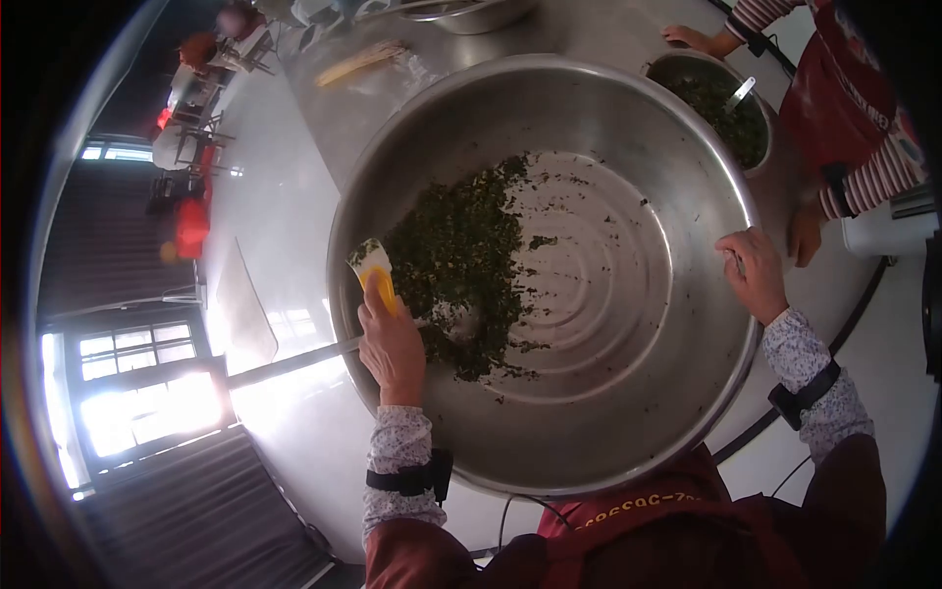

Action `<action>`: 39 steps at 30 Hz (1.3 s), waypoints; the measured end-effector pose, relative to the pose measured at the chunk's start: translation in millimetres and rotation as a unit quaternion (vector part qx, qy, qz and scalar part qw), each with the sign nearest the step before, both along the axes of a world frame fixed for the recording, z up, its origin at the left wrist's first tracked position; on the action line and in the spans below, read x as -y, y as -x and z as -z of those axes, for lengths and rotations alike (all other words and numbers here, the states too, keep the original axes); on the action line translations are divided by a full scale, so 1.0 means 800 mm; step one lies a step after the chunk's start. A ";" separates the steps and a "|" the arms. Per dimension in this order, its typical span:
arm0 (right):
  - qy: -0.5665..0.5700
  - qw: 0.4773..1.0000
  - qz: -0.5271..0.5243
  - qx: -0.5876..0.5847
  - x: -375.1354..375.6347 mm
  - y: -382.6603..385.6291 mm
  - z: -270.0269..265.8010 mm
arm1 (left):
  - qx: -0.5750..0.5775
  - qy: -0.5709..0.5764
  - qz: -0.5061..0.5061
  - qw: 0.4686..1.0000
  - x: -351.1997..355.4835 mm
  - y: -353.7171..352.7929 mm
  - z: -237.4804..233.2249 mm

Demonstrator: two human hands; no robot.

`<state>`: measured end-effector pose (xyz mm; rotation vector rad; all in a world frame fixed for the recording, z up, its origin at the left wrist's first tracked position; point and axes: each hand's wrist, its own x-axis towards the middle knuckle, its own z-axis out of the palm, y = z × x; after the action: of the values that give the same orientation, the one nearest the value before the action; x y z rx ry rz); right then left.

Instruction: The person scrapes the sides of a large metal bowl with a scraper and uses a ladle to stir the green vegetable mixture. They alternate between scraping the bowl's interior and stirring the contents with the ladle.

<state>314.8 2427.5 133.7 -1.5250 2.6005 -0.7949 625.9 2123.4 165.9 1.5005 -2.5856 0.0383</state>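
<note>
A large round metal basin fills the middle of the view. Dark green chopped filling lies heaped on its left side, with smears and bits across the ridged bottom. My left hand is closed round the yellow handle of a scraper with a white blade, which has green bits on it and is near the basin's left wall, beside the heap. My right hand grips the basin's right rim with curled fingers.
A smaller metal bowl of green filling with a spoon stands at upper right, beside a co-worker in a red apron. Wooden sticks and another metal bowl are on the table behind. Stools and red items stand far left.
</note>
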 end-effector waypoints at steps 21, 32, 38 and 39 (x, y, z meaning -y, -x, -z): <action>0.032 0.999 0.029 0.006 -0.002 0.007 0.001 | 0.184 -0.069 0.418 0.887 0.053 0.322 0.150; 0.036 0.999 0.026 0.007 -0.005 0.007 0.005 | 0.322 -0.114 0.316 0.885 0.166 0.161 0.111; 0.032 0.999 0.023 0.015 -0.003 0.008 0.002 | 0.203 -0.122 0.401 0.885 0.105 0.235 0.110; 0.036 0.999 0.025 0.012 -0.003 0.009 0.003 | 0.199 -0.123 0.402 0.885 0.097 0.256 0.120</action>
<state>307.7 2430.0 131.2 -1.4635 2.6287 -0.9145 421.0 2045.6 70.2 0.3606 -3.4459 -0.0907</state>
